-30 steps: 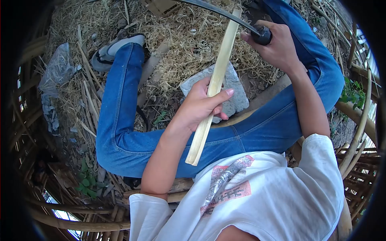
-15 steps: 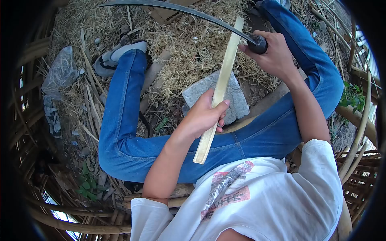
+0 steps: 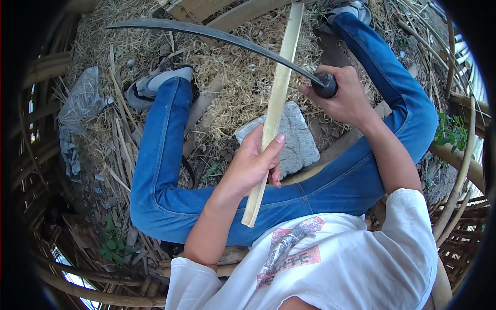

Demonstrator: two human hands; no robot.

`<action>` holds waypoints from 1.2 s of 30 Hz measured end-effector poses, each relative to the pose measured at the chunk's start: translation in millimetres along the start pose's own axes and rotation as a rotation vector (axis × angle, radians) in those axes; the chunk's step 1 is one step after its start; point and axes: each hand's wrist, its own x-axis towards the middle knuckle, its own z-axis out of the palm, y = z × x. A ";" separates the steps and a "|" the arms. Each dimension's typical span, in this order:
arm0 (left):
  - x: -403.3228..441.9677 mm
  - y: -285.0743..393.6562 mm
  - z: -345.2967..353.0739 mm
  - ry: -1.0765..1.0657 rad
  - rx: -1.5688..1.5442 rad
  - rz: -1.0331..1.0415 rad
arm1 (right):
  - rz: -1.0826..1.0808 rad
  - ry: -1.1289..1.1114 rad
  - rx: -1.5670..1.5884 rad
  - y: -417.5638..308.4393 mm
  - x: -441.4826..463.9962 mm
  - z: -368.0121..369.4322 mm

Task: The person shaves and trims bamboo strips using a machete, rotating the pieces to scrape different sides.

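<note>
My left hand is closed around a long pale bamboo strip, thumb along its upper face. The strip slants from near my lap up past the stone, its lower end over my thigh. In my right hand is the dark rounded handle of a long curved knife. Its blade sweeps left and crosses the strip above my left hand; whether the edge touches it I cannot tell. Beneath the strip and my left hand lies a flat grey stone.
Curled shavings cover the ground between my legs. A clear plastic bag lies at the left, near loose sticks. Wooden boards are at the top. Bent poles and woven bamboo walls surround me; green leaves grow at the right.
My right hand and the knife have come down along the strip, closer to my body. The strip's far end reaches higher in view, and my left hand has shifted slightly down. The view has tilted a little.
</note>
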 end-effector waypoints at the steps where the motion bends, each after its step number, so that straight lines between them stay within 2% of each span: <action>1: -0.2 0.7 -0.1 -0.002 0.006 -0.006 | 0.008 -0.012 0.000 -0.1 -0.8 2.2; 5: -6.9 6.5 -0.2 -0.041 -0.103 -0.058 | 0.011 -0.095 0.063 -4.4 -3.5 13.6; 8: -15.6 16.3 -4.0 -0.124 -0.300 -0.100 | 0.007 -0.175 0.037 -4.2 -8.0 25.4; 13: -18.4 17.1 -3.5 -0.017 -0.224 -0.049 | -0.059 -0.241 0.019 -17.1 -16.7 35.5; 15: -16.5 10.4 -5.0 -0.026 -0.077 -0.012 | -0.036 -0.287 0.015 -26.5 -22.0 37.7; 17: -16.8 9.4 -0.4 0.007 -0.090 0.012 | -0.006 -0.310 -0.009 -28.2 -23.9 38.7; 36: -29.0 10.9 7.8 -0.016 -0.162 -0.005 | -0.068 -0.183 -0.175 -21.4 -19.2 36.3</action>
